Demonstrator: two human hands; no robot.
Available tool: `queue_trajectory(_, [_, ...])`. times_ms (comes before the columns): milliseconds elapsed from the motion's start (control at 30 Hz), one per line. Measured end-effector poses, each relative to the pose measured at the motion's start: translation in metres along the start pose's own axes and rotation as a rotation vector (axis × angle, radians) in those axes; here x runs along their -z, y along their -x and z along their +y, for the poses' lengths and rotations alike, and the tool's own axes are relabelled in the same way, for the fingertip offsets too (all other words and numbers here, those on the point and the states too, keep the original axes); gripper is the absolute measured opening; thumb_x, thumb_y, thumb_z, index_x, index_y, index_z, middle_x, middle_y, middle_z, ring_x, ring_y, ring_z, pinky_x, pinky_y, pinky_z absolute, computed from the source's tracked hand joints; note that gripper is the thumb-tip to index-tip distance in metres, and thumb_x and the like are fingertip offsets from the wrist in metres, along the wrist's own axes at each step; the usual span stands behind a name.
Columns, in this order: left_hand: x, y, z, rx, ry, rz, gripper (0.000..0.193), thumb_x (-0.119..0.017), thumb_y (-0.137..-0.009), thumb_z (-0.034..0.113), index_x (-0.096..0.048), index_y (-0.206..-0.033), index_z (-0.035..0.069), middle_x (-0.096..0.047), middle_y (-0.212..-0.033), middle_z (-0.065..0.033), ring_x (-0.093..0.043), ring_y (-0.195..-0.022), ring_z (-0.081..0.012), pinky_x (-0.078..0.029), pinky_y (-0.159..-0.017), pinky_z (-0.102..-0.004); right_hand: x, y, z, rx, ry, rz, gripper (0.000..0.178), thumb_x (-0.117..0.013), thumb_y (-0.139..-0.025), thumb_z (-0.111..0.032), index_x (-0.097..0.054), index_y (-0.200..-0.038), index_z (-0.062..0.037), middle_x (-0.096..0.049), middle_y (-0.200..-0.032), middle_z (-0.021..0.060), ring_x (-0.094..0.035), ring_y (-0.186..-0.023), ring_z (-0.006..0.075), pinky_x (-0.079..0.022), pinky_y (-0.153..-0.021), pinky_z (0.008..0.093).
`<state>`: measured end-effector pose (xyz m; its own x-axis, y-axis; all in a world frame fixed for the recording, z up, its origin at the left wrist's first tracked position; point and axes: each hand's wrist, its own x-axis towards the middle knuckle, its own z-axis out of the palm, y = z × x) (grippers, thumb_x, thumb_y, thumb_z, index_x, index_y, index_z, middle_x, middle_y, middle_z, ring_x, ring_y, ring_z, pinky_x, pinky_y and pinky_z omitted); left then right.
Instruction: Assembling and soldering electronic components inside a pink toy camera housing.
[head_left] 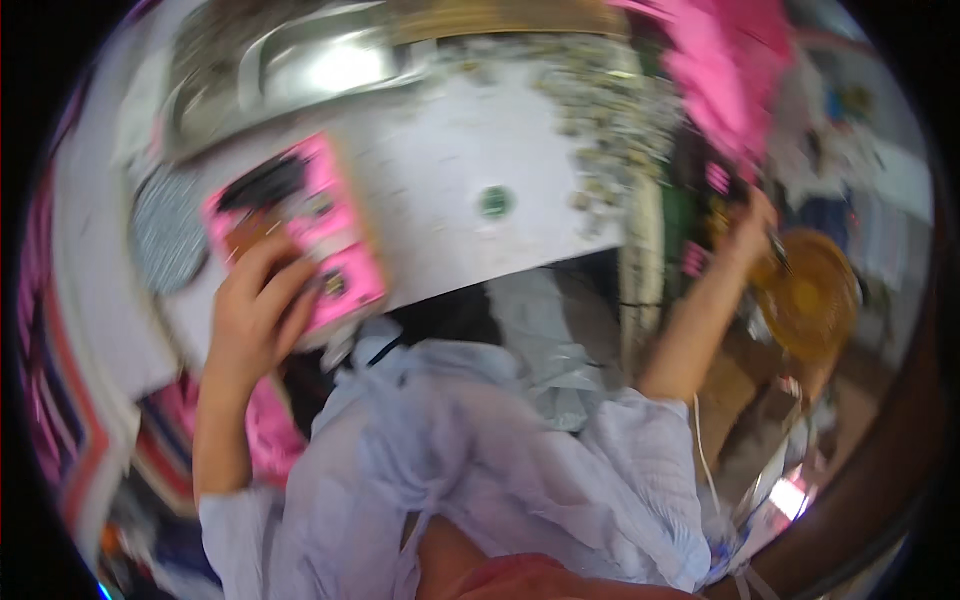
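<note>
On the left of the white table lies a pink block (348, 232) with a pale side. A black object (262, 186) and small metallic pieces rest on its top. My left hand (262, 300) bends over the near part of this block, fingers curled around or against a brown piece (250, 233), too blurred to identify. Far out to the right, beyond the table edge, my right hand (752, 232) is closed on a thin dark metal tool (778, 252), beside a yellow basin (808, 295).
A shiny metal tray (330, 60) stands at the back left, with a round grey disc (168, 232) below it. Many small greenish pieces (610, 130) are scattered at the table's right. A green round piece (495, 203) lies mid-table. Pink sheeting (725, 70) hangs at the upper right.
</note>
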<state>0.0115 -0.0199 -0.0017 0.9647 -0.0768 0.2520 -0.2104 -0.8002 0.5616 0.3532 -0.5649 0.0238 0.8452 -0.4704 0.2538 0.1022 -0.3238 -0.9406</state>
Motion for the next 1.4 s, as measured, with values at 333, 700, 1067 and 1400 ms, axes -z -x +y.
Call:
queue_trajectory(333, [0.009, 0.014, 0.007, 0.055, 0.022, 0.046, 0.042, -0.080, -0.075, 0.005, -0.072, -0.117, 0.010, -0.063, -0.118, -0.0155, -0.067, -0.098, -0.0316, -0.057, -0.079, -0.0386, -0.076, 0.177, -0.026, -0.576, -0.678, -0.573, 0.035, -0.062, -0.099, -0.009, -0.055, -0.132, 0.0015, -0.051, -0.081, 0.0009, -0.045, -0.068, 0.0090, -0.038, -0.055, 0.0213])
queue_trajectory(700, [0.005, 0.006, 0.004, 0.027, -0.094, 0.167, 0.033, -0.080, -0.074, 0.006, -0.073, -0.105, 0.012, -0.062, -0.106, -0.0083, -0.061, -0.085, -0.0265, -0.048, -0.074, -0.0398, -0.227, 0.331, -0.122, 0.558, 0.209, -1.233, 0.022, -0.076, -0.082, -0.028, -0.067, -0.077, -0.0080, -0.064, -0.071, 0.0070, -0.065, -0.067, 0.0261, -0.050, -0.060, 0.0390])
queue_trajectory(1067, [0.006, -0.022, -0.008, -0.025, -0.160, 0.300, 0.018, -0.077, -0.075, 0.014, -0.072, -0.092, 0.011, -0.058, -0.091, -0.0030, -0.057, -0.082, -0.0219, -0.040, -0.078, -0.0384, -0.233, 0.335, -0.137, 0.812, 0.415, -1.246, 0.026, -0.077, -0.082, -0.030, -0.068, -0.076, -0.0061, -0.067, -0.070, 0.0113, -0.067, -0.066, 0.0306, -0.053, -0.058, 0.0428])
queue_trajectory(1400, [0.000, -0.023, -0.013, -0.078, -0.226, 0.348, 0.019, -0.077, -0.074, 0.012, -0.074, -0.093, 0.011, -0.059, -0.089, -0.0013, -0.057, -0.080, -0.0207, -0.039, -0.082, -0.0375, -0.236, 0.348, -0.168, 1.131, 0.721, -1.249, 0.021, -0.074, -0.080, -0.024, -0.068, -0.074, -0.0046, -0.068, -0.069, 0.0135, -0.071, -0.067, 0.0300, -0.057, -0.057, 0.0407])
